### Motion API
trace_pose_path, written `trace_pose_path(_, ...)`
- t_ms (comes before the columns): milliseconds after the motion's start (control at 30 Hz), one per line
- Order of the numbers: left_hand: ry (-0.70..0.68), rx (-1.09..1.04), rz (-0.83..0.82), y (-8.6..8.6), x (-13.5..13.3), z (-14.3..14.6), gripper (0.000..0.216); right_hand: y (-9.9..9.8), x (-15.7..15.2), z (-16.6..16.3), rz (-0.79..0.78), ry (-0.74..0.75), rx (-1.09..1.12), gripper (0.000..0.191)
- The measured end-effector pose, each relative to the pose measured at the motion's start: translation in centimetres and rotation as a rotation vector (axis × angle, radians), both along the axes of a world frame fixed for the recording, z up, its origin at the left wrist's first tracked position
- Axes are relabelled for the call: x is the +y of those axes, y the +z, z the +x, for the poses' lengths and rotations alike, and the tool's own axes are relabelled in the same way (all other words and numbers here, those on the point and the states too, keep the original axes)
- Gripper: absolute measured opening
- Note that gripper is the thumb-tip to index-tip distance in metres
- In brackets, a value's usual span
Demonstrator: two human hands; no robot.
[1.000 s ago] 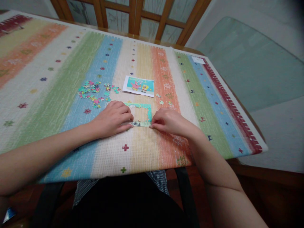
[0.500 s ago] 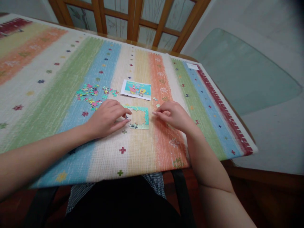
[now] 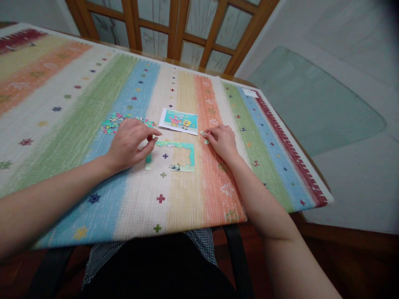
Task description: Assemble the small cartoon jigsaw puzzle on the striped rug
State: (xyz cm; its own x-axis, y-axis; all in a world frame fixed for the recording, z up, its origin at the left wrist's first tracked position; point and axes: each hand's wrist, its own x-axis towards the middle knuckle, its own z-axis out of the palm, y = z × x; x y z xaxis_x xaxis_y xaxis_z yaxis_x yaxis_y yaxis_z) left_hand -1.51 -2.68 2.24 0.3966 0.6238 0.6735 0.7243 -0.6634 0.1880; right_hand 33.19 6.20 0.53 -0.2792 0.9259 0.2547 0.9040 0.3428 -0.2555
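Note:
A partly joined jigsaw border (image 3: 191,155), mostly turquoise, lies on the striped cloth with a gap along its lower left edge. My left hand (image 3: 129,141) hovers over its upper left corner, the thumb and forefinger slightly apart with nothing visible between them. To the right of the border, my right hand (image 3: 222,141) has its fingertips pinched on a small puzzle piece. Another loose puzzle piece (image 3: 206,141) lies just below those fingertips. Behind the border is a printed picture card (image 3: 181,121) of cartoon figures. A pile of loose pieces (image 3: 109,124) is partly hidden behind my left hand.
The striped tablecloth (image 3: 182,207) covers the table up to its near edge, close to my lap. A small white paper (image 3: 250,93) lies at the far right. Beyond the table are wooden glass-paned doors (image 3: 174,29) and a pale wall.
My left hand has moved left and away from the inside of the border, uncovering its left side. My right hand has reached farther forward to the loose pieces beside the card.

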Motion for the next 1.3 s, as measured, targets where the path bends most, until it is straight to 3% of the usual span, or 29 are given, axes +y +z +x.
trace_pose_path(300,0.094,-0.144,-0.127,-1.1,0.9,-0.1,0.018,-0.3,1.5,-0.5,-0.038,0.037,0.05,0.015)
trace_pose_path(600,0.081,-0.14,-0.147,-1.2,0.8,0.2,0.019,0.3,2.3,-0.3,-0.285,-0.001,0.305,0.012)
trace_pose_path(800,0.088,-0.118,-0.134,-1.1,0.9,0.2,0.021,1.4,1.1,-0.8,-0.2,-0.029,0.389,0.011)
trace_pose_path(867,0.061,-0.09,-0.134,-0.9,0.7,0.4,0.021,2.2,-0.1,-1.4,-0.198,0.036,0.475,0.008)
trace_pose_path(967,-0.026,-0.043,-0.148,-0.5,0.1,1.1,0.022,3.4,-2.6,-2.9,-0.354,0.292,0.599,0.018)
trace_pose_path(1100,-0.16,0.028,-0.227,0.1,-1.2,2.5,0.03,4.4,-5.8,-5.2,-0.483,0.577,0.434,0.017)
trace_pose_path(1300,-0.209,0.093,-0.309,0.5,-2.4,3.2,0.035,4.1,-7.4,-6.4,-0.514,0.635,0.49,0.016)
